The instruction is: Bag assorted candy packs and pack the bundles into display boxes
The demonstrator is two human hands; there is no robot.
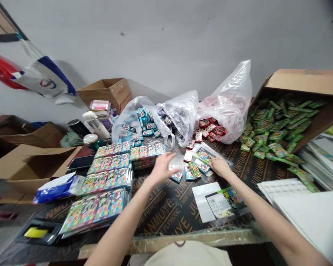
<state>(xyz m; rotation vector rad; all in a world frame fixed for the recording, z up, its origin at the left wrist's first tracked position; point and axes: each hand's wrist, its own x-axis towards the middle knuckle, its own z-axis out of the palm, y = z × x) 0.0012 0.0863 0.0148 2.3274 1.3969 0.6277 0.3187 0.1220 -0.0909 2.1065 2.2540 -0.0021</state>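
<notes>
From my end I'm seeing a dark table point(162, 216) carrying stacked packs point(97, 207) at lower left, plastic bags point(183, 105) and small packets point(194, 170) around the centre, white sheets point(313, 216) at lower right.

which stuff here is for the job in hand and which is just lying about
Seemingly for the job:
loose packets between the left hand and right hand
blue packets
red packets
green packets
stacked multicoloured packs

Probably just lying about:
white bottle
blue-and-white packet
hanging white-and-blue bag
</notes>
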